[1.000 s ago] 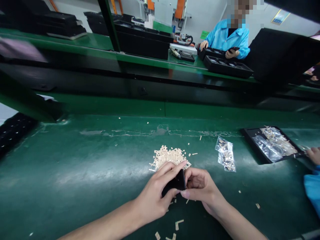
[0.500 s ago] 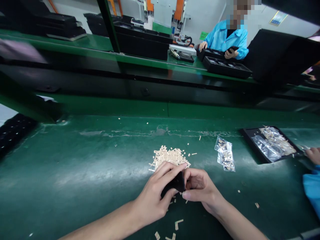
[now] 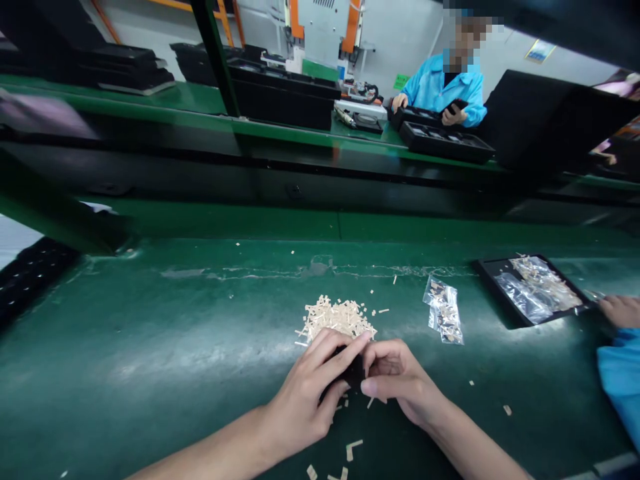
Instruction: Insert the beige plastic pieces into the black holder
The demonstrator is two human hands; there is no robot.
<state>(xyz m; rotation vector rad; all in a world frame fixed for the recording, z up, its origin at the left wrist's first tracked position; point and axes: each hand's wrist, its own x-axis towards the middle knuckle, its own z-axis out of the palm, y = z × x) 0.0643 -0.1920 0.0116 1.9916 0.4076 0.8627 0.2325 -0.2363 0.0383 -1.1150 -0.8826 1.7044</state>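
My left hand (image 3: 315, 383) is closed around a small flat black piece (image 3: 355, 373), its fingers over the top and its thumb below. Most of the piece is hidden behind the fingers, so its exact kind does not show. At the piece's right edge, my right hand (image 3: 397, 377) is closed in a pinch, thumb against forefinger. Whether anything else sits in that pinch is hidden. Just beyond my hands lies a heap of small beige strips and chips (image 3: 336, 318). A few loose beige pieces (image 3: 353, 449) are scattered on the green bench nearer to me.
Two clear bags (image 3: 444, 310) of small pieces lie to the right. Beyond them is a black tray (image 3: 535, 288) holding more bags, beside another person's hand (image 3: 623, 311). Across a dark ledge, a person in blue (image 3: 440, 87) handles black trays. A green post (image 3: 60, 207) stands left.
The view has shifted slightly. The black piece shows less between my hands and seems tilted differently. Both hands keep their grip near the heap.
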